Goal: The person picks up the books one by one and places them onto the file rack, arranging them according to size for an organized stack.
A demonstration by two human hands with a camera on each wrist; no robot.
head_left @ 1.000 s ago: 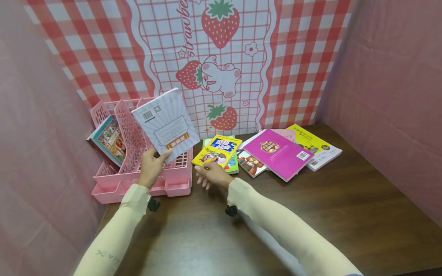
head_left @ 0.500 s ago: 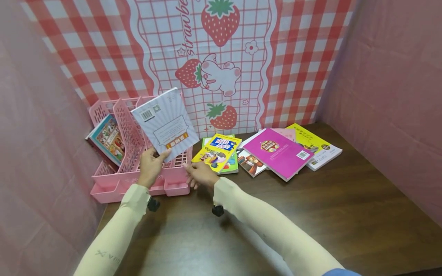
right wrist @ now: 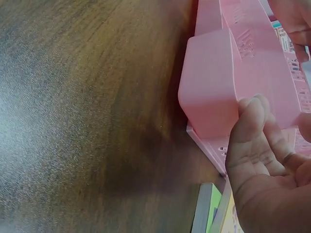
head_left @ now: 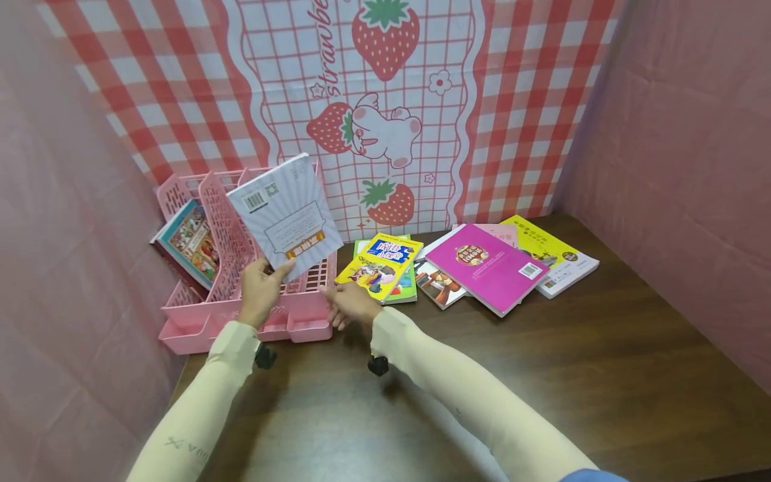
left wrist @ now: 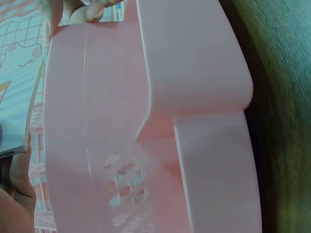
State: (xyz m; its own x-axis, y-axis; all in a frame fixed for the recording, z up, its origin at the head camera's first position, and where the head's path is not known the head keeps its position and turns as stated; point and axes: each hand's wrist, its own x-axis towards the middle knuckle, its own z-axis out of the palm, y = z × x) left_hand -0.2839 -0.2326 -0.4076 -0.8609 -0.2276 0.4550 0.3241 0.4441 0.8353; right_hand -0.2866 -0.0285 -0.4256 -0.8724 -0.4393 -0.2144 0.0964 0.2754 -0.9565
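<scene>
My left hand (head_left: 260, 292) grips a pale grey-blue book (head_left: 288, 217) by its lower corner, thumb on the cover with the barcode. The book is held tilted above the pink file rack (head_left: 301, 309), in front of its right-hand sections. My right hand (head_left: 354, 304) is at the rack's front right corner; in the right wrist view, its curled fingers (right wrist: 252, 119) lie outside the wall and the thumb reaches the upper edge, pinching the rack. Several books lean in the rack's leftmost section, the front one a blue-bordered picture book (head_left: 195, 244).
Right of the rack lies a yellow book (head_left: 385, 261) on a green book (head_left: 407, 286). Further right, a magenta book (head_left: 484, 268) overlaps others, including a yellow-and-white book (head_left: 554, 258). The brown wooden table (head_left: 542, 375) meets a strawberry-print cloth (head_left: 385, 100) behind.
My right hand has moved left from beside the yellow book to the rack's front right corner. My left hand still holds the book, shifted very slightly left.
</scene>
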